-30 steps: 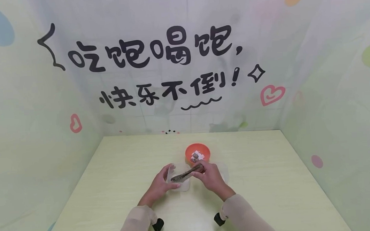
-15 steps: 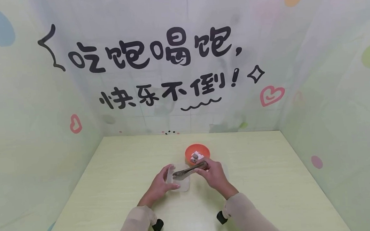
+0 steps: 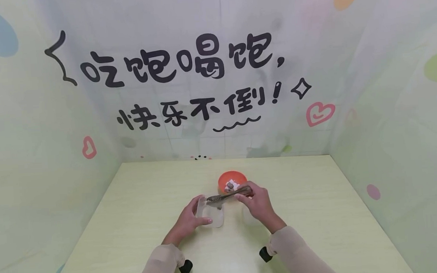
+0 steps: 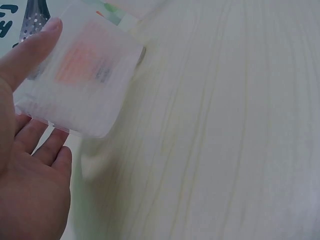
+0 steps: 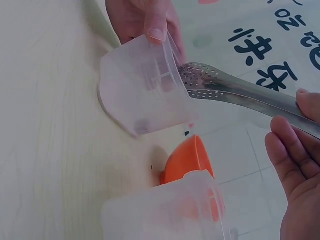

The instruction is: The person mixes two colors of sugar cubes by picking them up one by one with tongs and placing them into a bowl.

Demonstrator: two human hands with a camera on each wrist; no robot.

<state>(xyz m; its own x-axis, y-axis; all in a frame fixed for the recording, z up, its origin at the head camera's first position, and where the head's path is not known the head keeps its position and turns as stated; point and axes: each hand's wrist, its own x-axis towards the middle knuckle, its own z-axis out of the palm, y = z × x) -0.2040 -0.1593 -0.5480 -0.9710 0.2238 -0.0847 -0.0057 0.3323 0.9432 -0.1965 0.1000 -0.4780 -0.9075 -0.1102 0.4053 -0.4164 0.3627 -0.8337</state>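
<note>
My left hand point(image 3: 187, 219) grips a translucent plastic container point(image 3: 212, 220), thumb on one side and fingers on the other. Metal tongs point(image 3: 229, 193) with perforated ends are pinched in my right hand point(image 3: 258, 200). Their tips reach over the container's mouth, as the right wrist view also shows with the tongs point(image 5: 240, 90) at the rim of the container point(image 5: 135, 90). Near the container's right side a small grey piece point(image 3: 219, 207) shows. Just behind the hands, an orange bowl point(image 3: 226, 176) holds several white and grey pieces.
A second translucent container point(image 3: 249, 217) stands under and beside my right hand; the right wrist view shows this container point(image 5: 160, 215) in front of the orange bowl point(image 5: 182, 160). The pale wooden table point(image 3: 161, 180) meets printed walls at its back and sides.
My right hand and the tongs have moved right and slightly up, the tips rising towards the container's rim. A grey piece now shows in the container area. The left hand has barely moved.
</note>
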